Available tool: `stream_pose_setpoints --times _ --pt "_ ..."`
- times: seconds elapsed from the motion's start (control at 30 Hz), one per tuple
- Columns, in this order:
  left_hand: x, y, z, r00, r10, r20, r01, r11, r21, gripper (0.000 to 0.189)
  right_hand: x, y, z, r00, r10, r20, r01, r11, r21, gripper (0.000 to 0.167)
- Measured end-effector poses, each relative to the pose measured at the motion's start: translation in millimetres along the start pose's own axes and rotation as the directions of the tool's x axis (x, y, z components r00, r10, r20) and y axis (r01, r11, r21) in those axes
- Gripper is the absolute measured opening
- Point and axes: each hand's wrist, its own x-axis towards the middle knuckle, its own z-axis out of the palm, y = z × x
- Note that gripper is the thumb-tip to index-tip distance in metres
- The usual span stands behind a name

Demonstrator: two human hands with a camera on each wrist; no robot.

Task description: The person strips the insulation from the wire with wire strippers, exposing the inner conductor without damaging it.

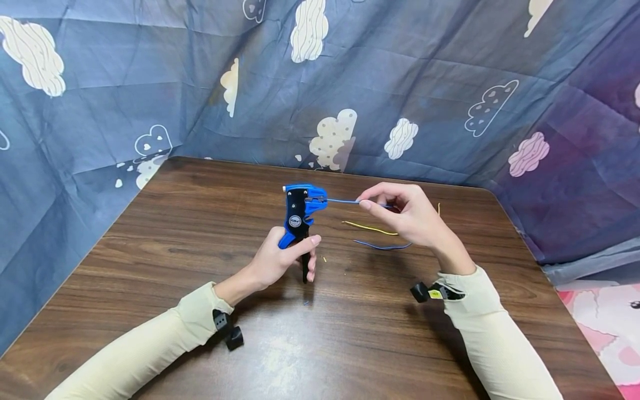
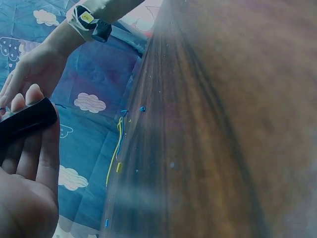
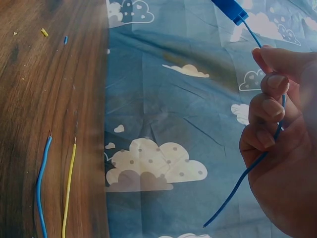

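My left hand (image 1: 280,258) grips the handle of a blue and black wire stripper (image 1: 296,208), held upright above the table with its nose to the right. Thumb and forefinger of my right hand (image 1: 410,214) pinch a blue wire (image 1: 342,201), whose left end sits in the stripper's nose. In the right wrist view the rest of that blue wire (image 3: 235,187) runs past the curled fingers and hangs free. A yellow wire (image 1: 370,227) and a second blue wire (image 1: 382,246) lie on the table below my right hand, with bare copper at their ends in the right wrist view.
Small yellow insulation scraps (image 3: 44,32) and a blue scrap (image 3: 66,39) lie on the brown wooden table (image 1: 200,222). A cloud-patterned dark blue cloth (image 1: 270,111) hangs along the table's back edge. Each wrist carries a small black camera (image 1: 420,292).
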Motion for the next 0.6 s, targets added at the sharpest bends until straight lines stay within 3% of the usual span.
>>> stream_pose_setpoints --times 0.6 --pt "-1.6 0.4 -1.5 1.0 0.001 0.007 -0.001 1.0 0.023 0.041 -1.3 -1.9 1.1 1.0 -0.006 0.016 0.006 1.0 -0.007 0.019"
